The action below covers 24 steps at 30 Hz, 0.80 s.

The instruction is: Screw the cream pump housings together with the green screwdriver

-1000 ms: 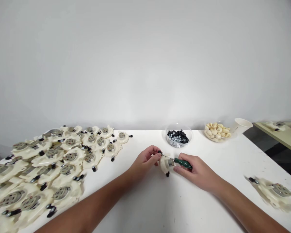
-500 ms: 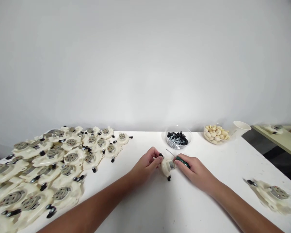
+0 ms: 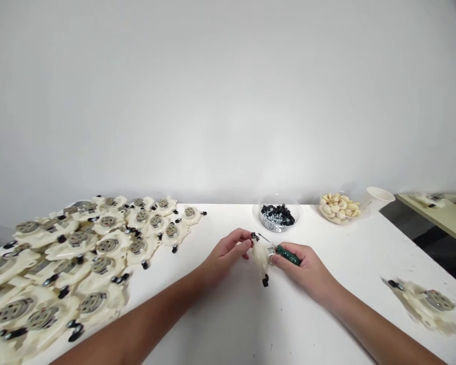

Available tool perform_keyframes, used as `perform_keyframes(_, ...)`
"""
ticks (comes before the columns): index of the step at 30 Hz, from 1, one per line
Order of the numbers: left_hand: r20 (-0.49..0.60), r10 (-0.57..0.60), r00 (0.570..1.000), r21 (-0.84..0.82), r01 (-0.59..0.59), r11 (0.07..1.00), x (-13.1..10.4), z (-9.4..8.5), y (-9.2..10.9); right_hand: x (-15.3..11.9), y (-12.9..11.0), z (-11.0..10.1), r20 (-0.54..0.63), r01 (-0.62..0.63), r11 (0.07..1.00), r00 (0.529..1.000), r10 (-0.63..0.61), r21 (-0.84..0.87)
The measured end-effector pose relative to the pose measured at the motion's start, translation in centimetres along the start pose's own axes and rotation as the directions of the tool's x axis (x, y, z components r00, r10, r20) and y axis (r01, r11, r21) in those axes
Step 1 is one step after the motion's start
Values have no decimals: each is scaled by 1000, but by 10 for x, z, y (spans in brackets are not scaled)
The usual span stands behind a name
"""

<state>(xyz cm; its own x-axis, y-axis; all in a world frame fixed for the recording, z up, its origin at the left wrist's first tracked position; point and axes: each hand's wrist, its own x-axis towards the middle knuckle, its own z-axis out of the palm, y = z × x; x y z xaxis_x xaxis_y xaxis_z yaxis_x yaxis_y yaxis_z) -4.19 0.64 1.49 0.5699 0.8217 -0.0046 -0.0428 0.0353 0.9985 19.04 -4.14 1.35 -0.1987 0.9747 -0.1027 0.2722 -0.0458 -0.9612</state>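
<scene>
Near the middle of the white bench (image 3: 228, 314), with bare room in front of us toward its near edge, our left hand (image 3: 228, 252) pinches the cream plastic housing (image 3: 260, 257), fingers clamped on its top beside a small black knob. Our right hand (image 3: 302, 263) has its fingers closed round the green-handled screwdriver (image 3: 287, 253), whose thin metal shaft reaches the housing's top. A heap of like housings (image 3: 79, 253) crowds the left and is cut off at the frame's edge; the clear bowl (image 3: 279, 215) holds small dark parts too fine to make out.
</scene>
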Motion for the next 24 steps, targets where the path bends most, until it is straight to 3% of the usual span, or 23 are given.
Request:
perform_keyframes(4, 114, -25, 993, -139, 41, 989, -7, 13, -1, -5, -4, 6, -27, 33, 997, 999, -31, 68)
perform_keyframes(10, 145, -111, 983, -198, 139, 970, -8, 16, -2, -7, -1, 11, -39, -19, 992, 999, 24, 122)
perform_keyframes(16, 224, -39, 974, -207, 86, 975, -5, 14, -1, -7, -5, 12, -67, -22, 991, 997, 31, 131)
perform_keyframes(20, 143, -74, 987, -244, 108, 964, -3, 14, -7, -6, -6, 12, -106, -82, 982, 989, 101, 171)
perform_keyframes(24, 49, -37, 998, -284, 49, 957, -2, 16, -13, -3, -3, 12, -58, -132, 975, 988, 144, 181)
